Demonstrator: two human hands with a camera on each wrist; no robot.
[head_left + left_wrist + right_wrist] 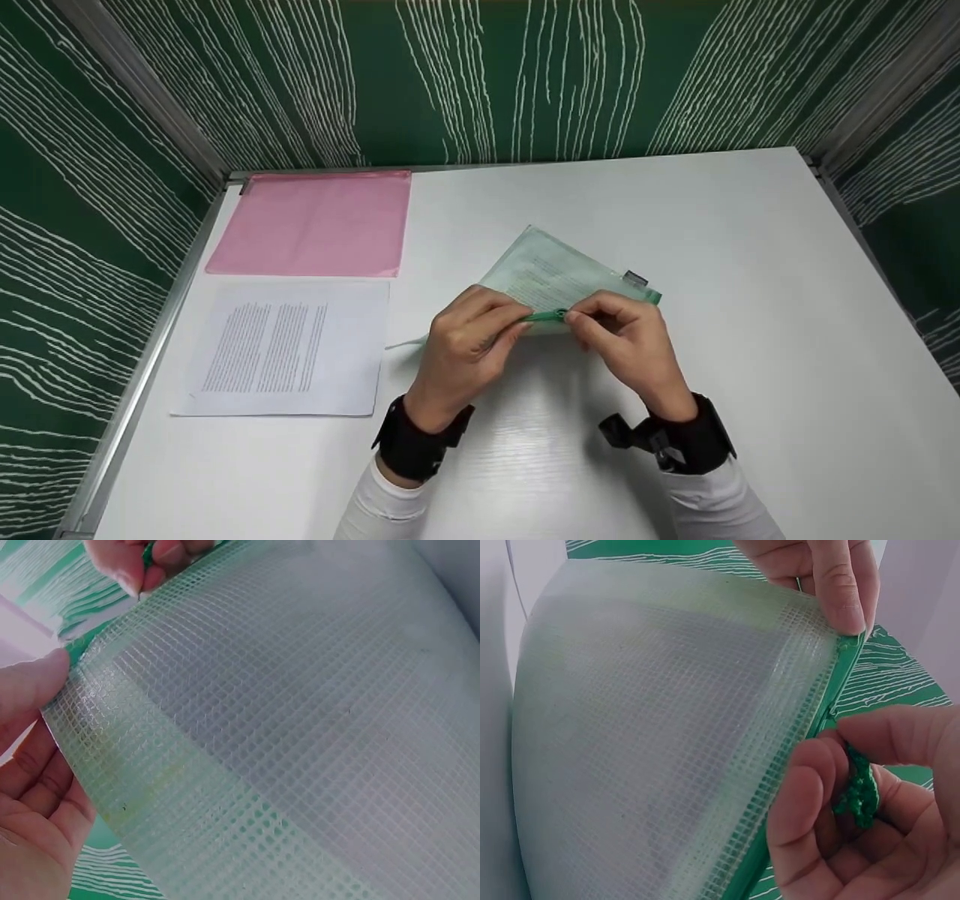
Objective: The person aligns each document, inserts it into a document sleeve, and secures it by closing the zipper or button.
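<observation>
A pale green mesh zipper pouch (534, 244) is tilted up from the table between both hands, with printed paper (652, 690) showing through it. My left hand (469, 345) pinches the pouch's corner at one end of the green zipper (751, 866). Close by along that edge, my right hand (630, 341) pinches the zipper pull, whose green cord (862, 795) dangles inside the curled fingers. The fingers hide the slider itself. A small dark label (635, 278) sticks out from the pouch's right side.
A pink pouch (315, 225) lies flat at the back left of the white table (765, 315). In front of it lies printed paper (352, 352). Green panels (495, 82) with white lines stand along the back and sides.
</observation>
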